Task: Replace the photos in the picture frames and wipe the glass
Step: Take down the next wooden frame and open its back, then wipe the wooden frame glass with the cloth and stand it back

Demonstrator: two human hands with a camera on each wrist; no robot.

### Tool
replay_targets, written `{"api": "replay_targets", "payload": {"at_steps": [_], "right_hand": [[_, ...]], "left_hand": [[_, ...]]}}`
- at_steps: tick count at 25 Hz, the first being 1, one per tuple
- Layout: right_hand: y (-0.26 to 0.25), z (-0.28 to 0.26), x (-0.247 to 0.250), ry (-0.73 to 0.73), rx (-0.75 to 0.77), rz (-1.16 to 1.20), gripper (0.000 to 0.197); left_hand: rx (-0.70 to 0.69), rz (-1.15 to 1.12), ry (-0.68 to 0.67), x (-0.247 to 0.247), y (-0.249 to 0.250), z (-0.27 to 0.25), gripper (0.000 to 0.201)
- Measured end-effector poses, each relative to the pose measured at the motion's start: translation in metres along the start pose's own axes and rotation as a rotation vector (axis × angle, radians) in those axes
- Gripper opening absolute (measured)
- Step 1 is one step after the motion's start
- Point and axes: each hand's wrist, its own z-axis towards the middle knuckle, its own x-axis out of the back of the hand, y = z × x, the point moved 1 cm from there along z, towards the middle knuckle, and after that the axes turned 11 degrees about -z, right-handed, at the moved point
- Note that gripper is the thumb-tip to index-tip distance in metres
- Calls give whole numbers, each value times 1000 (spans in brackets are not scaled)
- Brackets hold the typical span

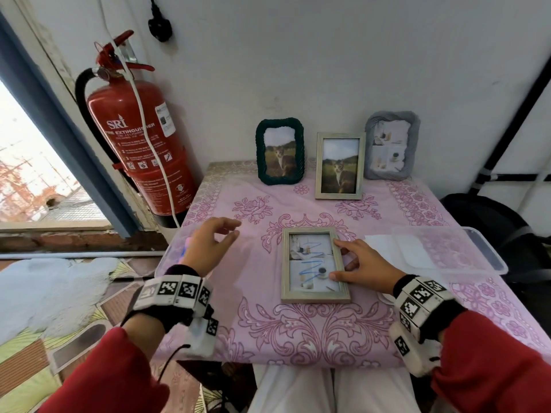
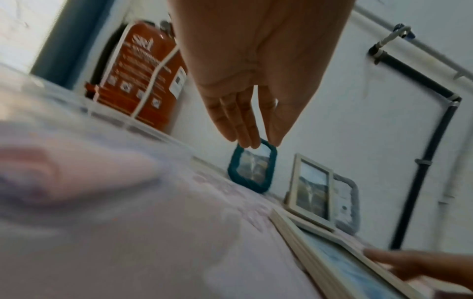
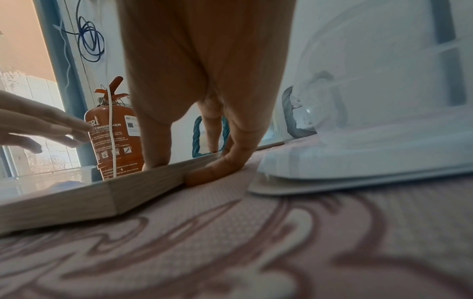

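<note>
A pale wooden picture frame (image 1: 314,295) lies flat on the pink flowered tablecloth (image 1: 298,329), its glass marked with blue scribbles over a still-life photo. My right hand (image 1: 338,259) rests on its right side, thumb on the glass near the lower corner and index finger on the upper corner. In the right wrist view one finger (image 3: 212,174) lies curled on the cloth against the frame's edge (image 3: 76,198). My left hand (image 1: 232,229) hovers left of the frame, fingers loosely spread and holding nothing. In the left wrist view the left hand (image 2: 253,141) hangs above the cloth.
Three frames stand against the back wall: dark green (image 1: 279,151) and pale wood (image 1: 340,166), both with a cat photo, and grey (image 1: 390,146). A clear plastic tray (image 1: 489,254) with white sheets lies at right. Another clear container (image 1: 168,251) sits at the left edge. A red fire extinguisher (image 1: 140,144) hangs left.
</note>
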Motion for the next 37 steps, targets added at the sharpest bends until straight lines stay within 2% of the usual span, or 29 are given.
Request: {"api": "replay_targets", "payload": {"at_steps": [2,6,7,10,13,20,25,29,31,33,37], "right_hand": [[-1,0,0,1,-5,11,84],[-2,-1,2,7,-7,15,84],[-3,-2,2,6,-6,17,84],[-3,-2,2,6,-1,14,84],[-2,-2,1,11,2,15,83],[-3,-2,2,20,17,29,75],[-2,-2,1,23,16,38,74],[-1,-1,1,26,41,27,73],[0,-1,1,25,49,31,73],[1,-1,1,25,48,40,73],[3,1,1,-16,73,22,72]], "left_hand": [[72,98,-22,25,-15,2,22],[406,226,-220,48,-49,-6,38],[443,228,-248,49,-55,-10,43],[368,296,-231,47,-64,-15,50],[311,386,-201,45,-65,-14,47],[360,262,36,53,-64,-9,21],[266,237,119,60,-40,-3,24],[107,157,241,58,-4,4,27],[27,95,240,49,17,6,28],[-24,18,179,33,36,7,28],[-18,-56,51,-19,49,11,25]]}}
